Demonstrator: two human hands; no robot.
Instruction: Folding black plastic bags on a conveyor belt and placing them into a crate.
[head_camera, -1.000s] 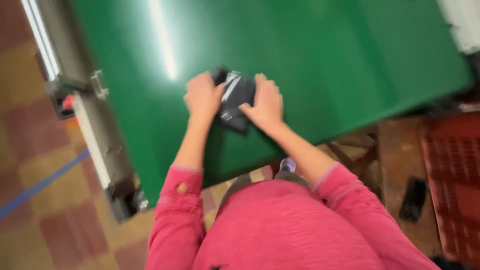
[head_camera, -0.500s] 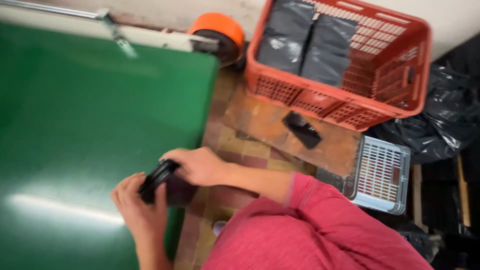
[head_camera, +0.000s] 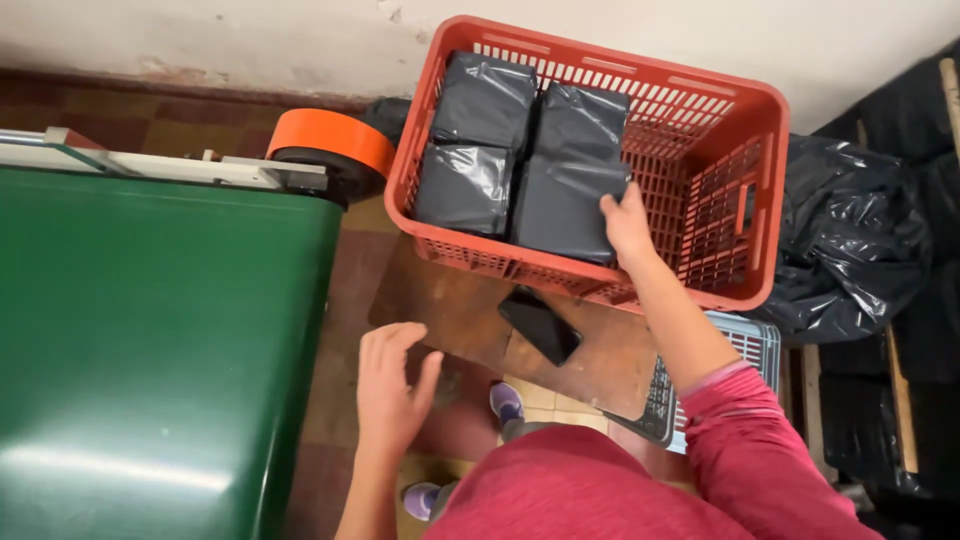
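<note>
Green belt (head_camera: 150, 340), tiled floor (head_camera: 345, 330), red crate (head_camera: 700, 180) against pale wall (head_camera: 300, 40)

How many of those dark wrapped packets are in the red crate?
4 on top: back left packet, back right packet, front left packet, and front right packet under the right hand. More may lie hidden beneath.

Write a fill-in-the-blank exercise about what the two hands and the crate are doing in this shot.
1. The right hand rests on a black packet inside the ____ plastic crate.
2. The crate holds ____ black packets.
3. The left hand hangs open and holds ____.
4. The table top to the person's left is coloured ____.

Missing words: red; four; nothing; green
</note>
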